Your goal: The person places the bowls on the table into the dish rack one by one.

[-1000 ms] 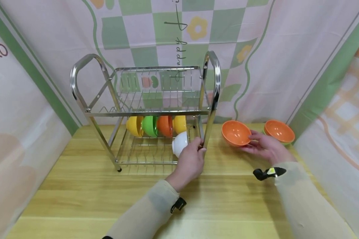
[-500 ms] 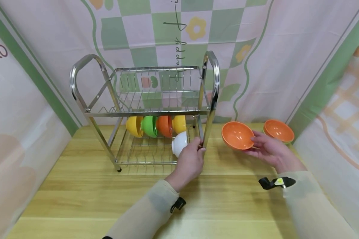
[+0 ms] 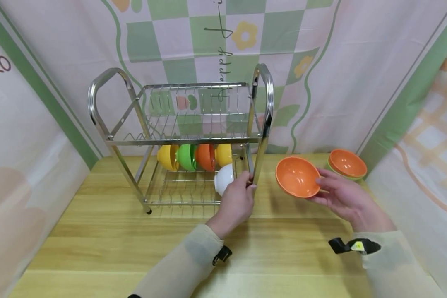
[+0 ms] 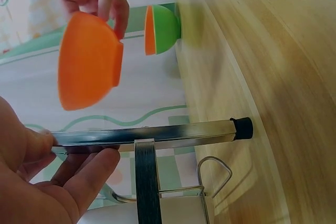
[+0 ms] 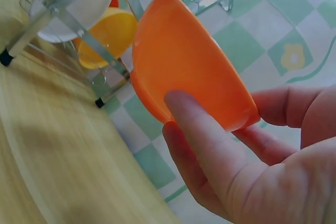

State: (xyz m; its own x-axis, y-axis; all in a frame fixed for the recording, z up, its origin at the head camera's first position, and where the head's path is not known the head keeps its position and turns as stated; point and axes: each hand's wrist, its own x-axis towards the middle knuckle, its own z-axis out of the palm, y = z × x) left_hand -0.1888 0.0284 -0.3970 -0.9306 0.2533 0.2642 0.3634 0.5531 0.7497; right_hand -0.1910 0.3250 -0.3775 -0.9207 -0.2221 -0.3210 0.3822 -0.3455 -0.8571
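My right hand pinches an orange bowl by its right side, thumb near the rim and fingers beneath. The left wrist view shows this bowl raised off the wooden table. My left hand grips the right front post of the chrome dish rack; in the left wrist view its thumb and fingers close round that metal bar. Beside the left hand, on the lower tier, a white bowl stands on edge, partly hidden by the hand. Behind it are two yellow bowls, a green bowl and an orange one.
At the back right of the table another orange bowl sits nested in a green bowl. The rack's upper tier rises above the bowls, its curved handles at both ends. Printed curtains stand behind and at both sides.
My right hand has drawn the orange bowl toward me and slightly right, away from the nested bowls. The left hand stays on the rack post.
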